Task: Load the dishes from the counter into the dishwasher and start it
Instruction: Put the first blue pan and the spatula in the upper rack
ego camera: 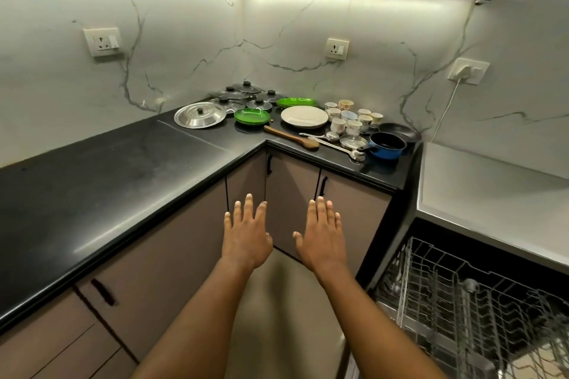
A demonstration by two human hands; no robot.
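Nearest, left hand (246, 234) and right hand (321, 237) held out palm-down, fingers straight and slightly spread, holding nothing, side by side but apart, in front of the taupe corner cabinets (295, 194). Lower right, the open dishwasher (437, 240) with its grey wire rack (462, 301) pulled out, cut off by the right and bottom edges, its near tines blurred, contents hard to make out. Further off, on the far corner of the black counter (92, 188), the dishes in a cluster: a round steel lid (199, 115) with a dark knob at the left, a green plate (252, 116) just beside it, a white plate (304, 116) next along, a second green stack (296, 102) behind that. In front, a wooden spatula (291, 138) lying near the counter edge, steel ladles (338, 144) beside it. To the right, a blue pot (387, 145) with a black inside, a black pan (398, 132) behind it, and a group of small patterned cups (351, 120), patterns too small to read. In the very corner, overlapping glass lids (243, 94) with black knobs, number unclear. Beyond, on the marbled wall, two sockets (103, 41) (337, 48) and a white plug (468, 71) with a cord hanging down.
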